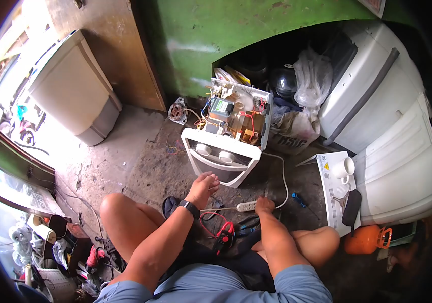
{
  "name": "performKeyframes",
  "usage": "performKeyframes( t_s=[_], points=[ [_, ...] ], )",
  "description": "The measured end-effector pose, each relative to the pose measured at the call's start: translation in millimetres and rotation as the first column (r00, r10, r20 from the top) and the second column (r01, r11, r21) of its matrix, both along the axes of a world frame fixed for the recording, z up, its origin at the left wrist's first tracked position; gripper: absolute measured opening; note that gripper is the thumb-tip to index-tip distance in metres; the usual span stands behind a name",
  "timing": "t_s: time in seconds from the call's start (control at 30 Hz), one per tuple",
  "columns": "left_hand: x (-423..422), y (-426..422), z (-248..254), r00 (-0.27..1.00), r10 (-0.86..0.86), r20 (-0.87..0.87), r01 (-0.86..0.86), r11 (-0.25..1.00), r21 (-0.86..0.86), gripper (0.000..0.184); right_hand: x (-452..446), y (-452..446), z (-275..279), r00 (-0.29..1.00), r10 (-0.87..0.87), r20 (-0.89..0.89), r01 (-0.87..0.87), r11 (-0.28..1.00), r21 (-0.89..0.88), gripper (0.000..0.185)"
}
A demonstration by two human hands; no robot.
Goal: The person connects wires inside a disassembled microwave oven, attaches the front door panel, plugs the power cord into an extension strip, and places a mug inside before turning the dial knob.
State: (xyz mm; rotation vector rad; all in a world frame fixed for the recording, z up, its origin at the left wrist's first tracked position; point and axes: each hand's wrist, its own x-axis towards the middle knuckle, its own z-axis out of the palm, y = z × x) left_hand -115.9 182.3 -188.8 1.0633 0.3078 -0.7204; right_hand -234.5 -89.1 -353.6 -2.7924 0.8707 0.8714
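A microwave oven (222,160) with its outer cover off stands on the floor before me, with two white knobs on its front and wiring and parts exposed at the top. Just in front of its lower left, my left hand (204,187) is held with fingers stretched out, gripping nothing. My right hand (265,205) is closed at the right end of a white power strip (246,206). A white cord (285,177) curves from beside the oven to this hand; whether a plug sits under the fingers is hidden. A red clamp meter (225,236) lies between my legs.
A blue-handled screwdriver (298,199) lies on the floor to the right. Beyond it, a white panel (327,192) bears a white mug (344,167) and a dark case (351,208). An orange canister (362,239) sits behind my right knee. A motor (177,111) is left of the oven.
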Motion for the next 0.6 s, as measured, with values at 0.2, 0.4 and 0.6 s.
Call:
performKeyframes(
  t_s=[0.2,0.4,0.6],
  points=[
    [1,-9,33,0.998,0.029,0.049,-0.026,0.998,-0.056,0.041,-16,-15,2,0.992,0.019,0.124,-0.005,0.994,-0.110,0.031],
    [6,-21,36,0.998,0.069,0.013,-0.067,0.987,-0.146,0.035,-20,-19,-14,0.994,0.085,0.072,-0.069,0.977,-0.201,0.029],
    [16,-21,18,0.991,0.128,-0.027,-0.131,0.953,-0.272,0.042,-16,-4,-1,0.959,0.189,0.209,-0.164,0.978,-0.132,0.036]
  ],
)
